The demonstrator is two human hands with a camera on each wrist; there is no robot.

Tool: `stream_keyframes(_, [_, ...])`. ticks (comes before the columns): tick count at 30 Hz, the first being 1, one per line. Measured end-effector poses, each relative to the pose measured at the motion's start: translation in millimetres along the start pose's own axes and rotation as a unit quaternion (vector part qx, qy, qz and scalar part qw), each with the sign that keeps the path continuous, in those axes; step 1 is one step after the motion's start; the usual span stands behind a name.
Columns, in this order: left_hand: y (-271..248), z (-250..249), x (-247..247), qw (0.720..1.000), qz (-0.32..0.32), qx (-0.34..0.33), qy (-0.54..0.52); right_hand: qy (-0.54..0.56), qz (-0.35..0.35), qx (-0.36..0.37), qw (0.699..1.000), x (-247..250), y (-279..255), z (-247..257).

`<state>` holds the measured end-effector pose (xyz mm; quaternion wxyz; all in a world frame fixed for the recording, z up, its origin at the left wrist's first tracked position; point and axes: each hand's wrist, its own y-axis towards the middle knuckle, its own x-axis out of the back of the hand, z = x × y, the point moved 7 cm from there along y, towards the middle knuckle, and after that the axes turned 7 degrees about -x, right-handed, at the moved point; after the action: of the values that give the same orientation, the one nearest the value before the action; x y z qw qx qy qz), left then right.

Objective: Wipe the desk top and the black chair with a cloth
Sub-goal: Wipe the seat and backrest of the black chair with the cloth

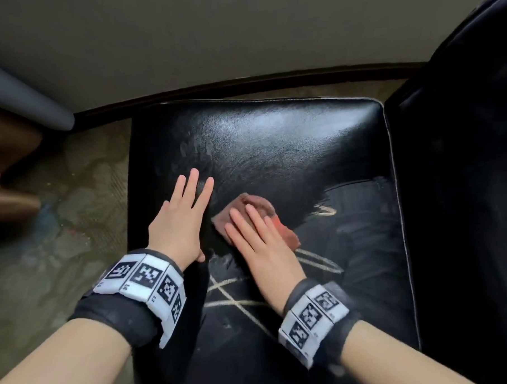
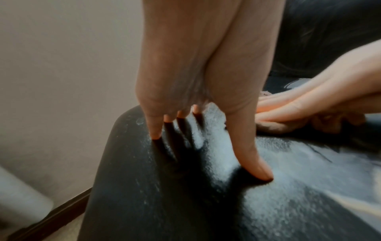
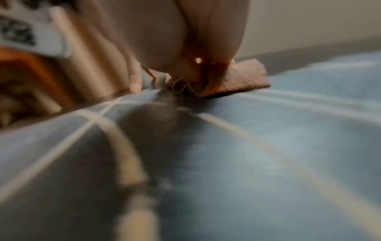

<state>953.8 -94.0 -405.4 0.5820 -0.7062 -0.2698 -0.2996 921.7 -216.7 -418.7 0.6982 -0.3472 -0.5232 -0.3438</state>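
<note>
My left hand (image 1: 180, 224) lies flat on the black chair (image 1: 273, 138) seat w/ fingers (image 2: 155, 130) straight and spread, holding nothing. I reckon it's there to brace me and steady the seat while the other hand works. The fingertips dent the cushion a bit in the left wrist view, so there's real weight on it.

Just right of that, my right hand (image 1: 257, 241) presses the cloth (image 1: 258, 204) down w/ flat, nearly straight fingers, palm over most of it. It's a push, not a pinch. That keeps the reddish-brown cloth spread against the leather, prob for a wiping pass mid-seat. The cloth sits on the seat near its middle, touching the surface, part sticking out past my fingertips and at the right side.

Hard to see: most of the cloth is under my palm, so I can't tell how it's folded. Right wrist view is badly blurred; pale lines on the seat could be reflections or marks, can't tell. Chair back at far right is cut off and v. dark. Desk top isn't in view at all.
</note>
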Motion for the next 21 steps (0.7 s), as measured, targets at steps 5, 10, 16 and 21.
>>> stream_keyframes(5, [2,1,-1,1.0,0.007,0.001,-0.017,-0.004,0.009,-0.075,0.997,22,1,-83])
stream_keyframes(10, [1,1,-1,1.0,0.001,0.006,-0.02,-0.075,0.077,-0.327,0.939,33,-24,-189])
stream_keyframes(16, [1,-1,-2,1.0,-0.011,0.011,-0.015,-0.057,0.06,-0.367,0.926,29,-14,-136])
stream_keyframes(21, [1,1,-1,1.0,-0.013,0.008,-0.016,-0.013,0.026,-0.168,0.985,21,-32,-94])
